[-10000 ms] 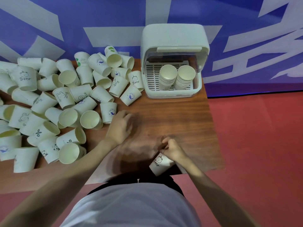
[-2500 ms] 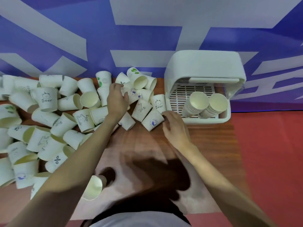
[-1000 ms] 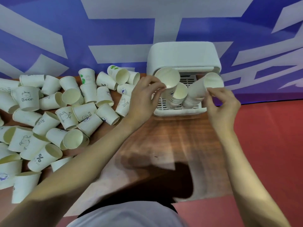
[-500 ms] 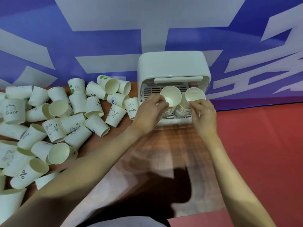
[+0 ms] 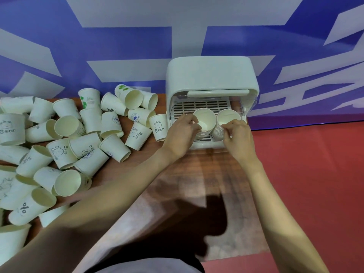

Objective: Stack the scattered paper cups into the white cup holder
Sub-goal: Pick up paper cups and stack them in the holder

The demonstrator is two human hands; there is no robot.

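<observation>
Two short stacks (image 5: 204, 125) stand in the white cup holder (image 5: 211, 79); the left hand (image 5: 182, 133) and right hand (image 5: 237, 134) each pinch a stack's top cup. Dozens of loose paper cups (image 5: 65, 138) lie scattered on the tabletop (image 5: 206, 174), so most remains.

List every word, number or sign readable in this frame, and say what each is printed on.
"Bear": white paper cup with a bear face, standing beside the white cup holder.
"Bear": white paper cup at the far left edge.
"Hi": rabbit-print paper cup.
"Hi": second rabbit-print cup.
"%": paper cup lying at lower left.
Round blue logos and green prints on other cups: too small to read.
</observation>
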